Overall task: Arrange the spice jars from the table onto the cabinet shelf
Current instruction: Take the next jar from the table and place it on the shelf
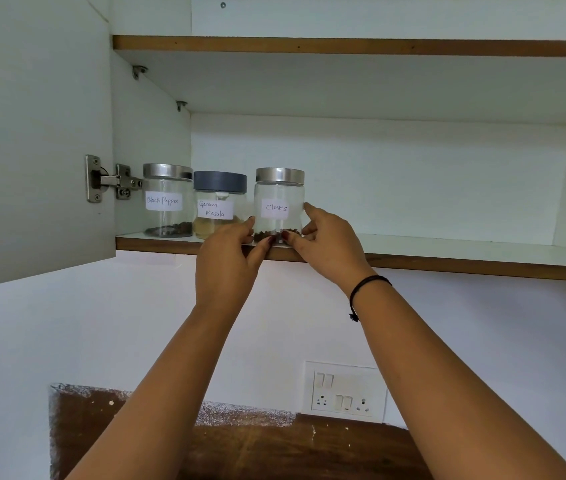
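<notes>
Pinching the round, steel-lidded glass Cloves jar (279, 202) are both hands (227, 261) (328, 249).

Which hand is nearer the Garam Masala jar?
Left. The left hand grips the Cloves jar on the side facing the Garam Masala jar, right beside it. The right hand holds the Cloves jar's far side.

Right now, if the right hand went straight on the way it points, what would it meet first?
The Cloves jar: the right hand holds its right side, pointing leftward. Pushed on, that jar would likely reach the Garam Masala jar, though depth is unclear.
</notes>
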The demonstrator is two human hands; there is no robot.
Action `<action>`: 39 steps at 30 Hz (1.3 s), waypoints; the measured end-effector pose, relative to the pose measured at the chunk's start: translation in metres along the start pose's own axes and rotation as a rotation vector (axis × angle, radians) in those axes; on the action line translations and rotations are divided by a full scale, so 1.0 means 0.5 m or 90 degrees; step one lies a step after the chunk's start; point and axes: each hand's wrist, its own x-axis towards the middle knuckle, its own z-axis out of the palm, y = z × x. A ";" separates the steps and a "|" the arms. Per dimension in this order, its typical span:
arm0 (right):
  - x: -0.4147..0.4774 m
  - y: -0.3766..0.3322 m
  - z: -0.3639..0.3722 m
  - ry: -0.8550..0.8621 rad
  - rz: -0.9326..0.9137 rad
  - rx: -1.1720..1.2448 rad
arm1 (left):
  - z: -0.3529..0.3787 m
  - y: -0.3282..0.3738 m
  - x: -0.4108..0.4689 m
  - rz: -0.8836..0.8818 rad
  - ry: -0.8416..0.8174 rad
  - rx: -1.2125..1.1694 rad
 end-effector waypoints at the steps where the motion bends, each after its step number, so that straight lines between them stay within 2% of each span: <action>1: 0.000 -0.001 0.002 0.006 0.003 -0.006 | -0.001 0.000 0.001 -0.002 -0.001 -0.005; 9: 0.003 -0.005 0.014 0.031 0.033 -0.045 | 0.002 -0.004 -0.003 0.037 -0.018 -0.014; 15: 0.001 -0.011 0.016 0.044 0.057 -0.046 | 0.027 -0.019 0.002 0.041 -0.052 0.074; 36: 0.002 -0.016 0.022 0.031 0.092 -0.093 | 0.014 -0.003 -0.015 0.053 0.022 -0.069; 39: -0.003 -0.021 0.015 0.025 0.083 -0.083 | 0.013 0.001 -0.015 0.004 0.030 -0.107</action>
